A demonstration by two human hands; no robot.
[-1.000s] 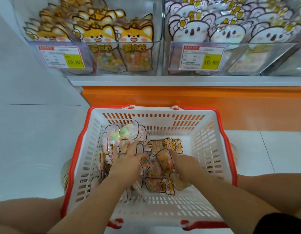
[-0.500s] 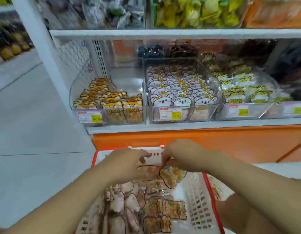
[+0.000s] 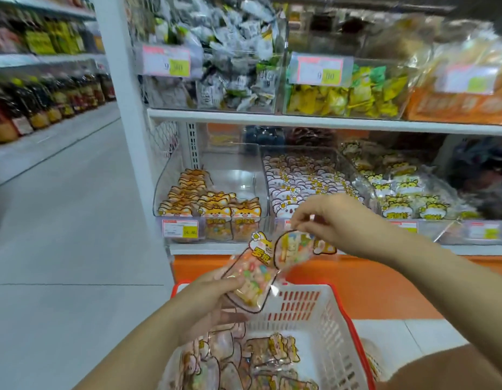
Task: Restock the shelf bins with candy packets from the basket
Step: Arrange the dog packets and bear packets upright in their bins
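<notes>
The price tag (image 3: 180, 228) on the front of the fox-packet bin (image 3: 171, 175) reads 16.80 on its yellow patch. On the shelf above, the left upper tag (image 3: 166, 61) and the right upper tag (image 3: 320, 70) each show a 9, with the following digits blurred. The raised candy packet (image 3: 252, 274) bears yellow Chinese characters, too smeared to read.

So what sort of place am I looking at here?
Most likely a shop's snack aisle: clear plastic shelf bins are packed with cartoon-faced candy packets, white-and-yellow price tags are clipped to their fronts, and a red-rimmed white plastic shopping basket sits below.
</notes>
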